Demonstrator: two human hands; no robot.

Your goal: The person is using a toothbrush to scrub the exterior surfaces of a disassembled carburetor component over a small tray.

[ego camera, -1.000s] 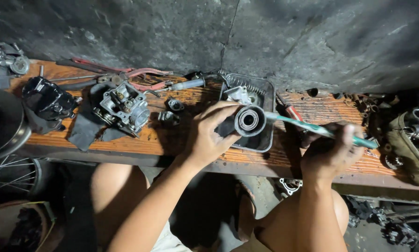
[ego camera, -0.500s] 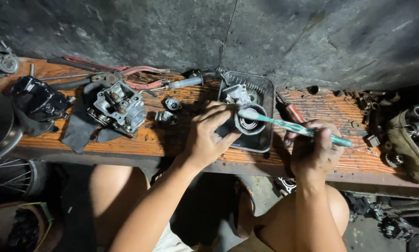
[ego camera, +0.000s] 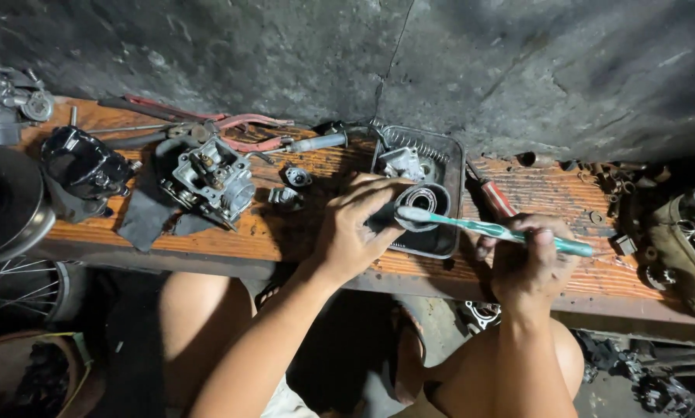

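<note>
My left hand [ego camera: 357, 229] grips a black round part with a ring-shaped opening [ego camera: 423, 200], holding it over a dark metal tray [ego camera: 445, 149]. A teal-handled toothbrush [ego camera: 493, 229] is in my right hand [ego camera: 528, 262], its white head touching the rim of the black part. The tray sits on an orange wooden bench [ego camera: 301, 224] and holds a small metal piece [ego camera: 401, 163] and a coil spring [ego camera: 400, 136].
A carburettor body [ego camera: 211, 175] lies on a dark cloth at the left, next to a black part [ego camera: 84, 166], red-handled pliers [ego camera: 231, 124] and small fittings [ego camera: 289, 186]. Greasy parts [ego camera: 692, 232] crowd the right end. A spoked wheel [ego camera: 15, 286] stands below left.
The brush head has moved left onto the rim of the black part, and both hands have shifted slightly lower over the tray.
</note>
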